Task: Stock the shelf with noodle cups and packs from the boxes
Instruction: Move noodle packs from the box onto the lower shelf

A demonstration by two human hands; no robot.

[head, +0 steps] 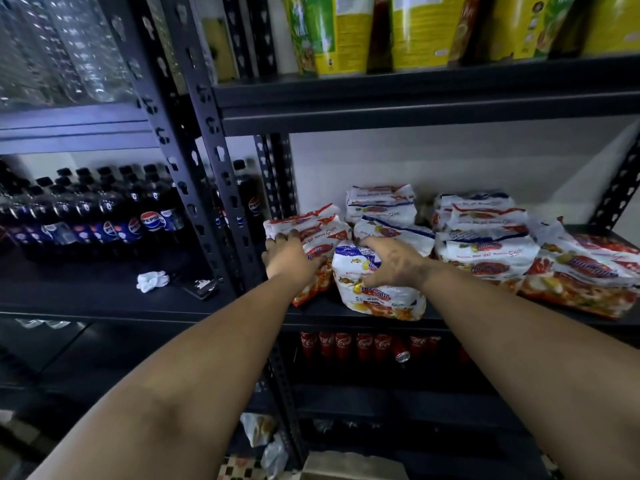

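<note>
— White-and-red noodle packs (485, 251) crowd the middle shelf (346, 318) in the head view. Which step is this?

— Placing and squaring up, I'd judge. The right hand (391, 263) curls over the top of the front pack (377, 296), which stands at the shelf's front edge; the grip is partly closed around it.

— And the left?

— The left hand (291, 256) lies with fingers spread against the leftmost pack (304, 233), pressing rather than clasping.

— Next move?

— Probably pushing both packs back into line with the stack behind, then reaching down for more; the box (346, 465) shows only partly at the bottom.
</note>
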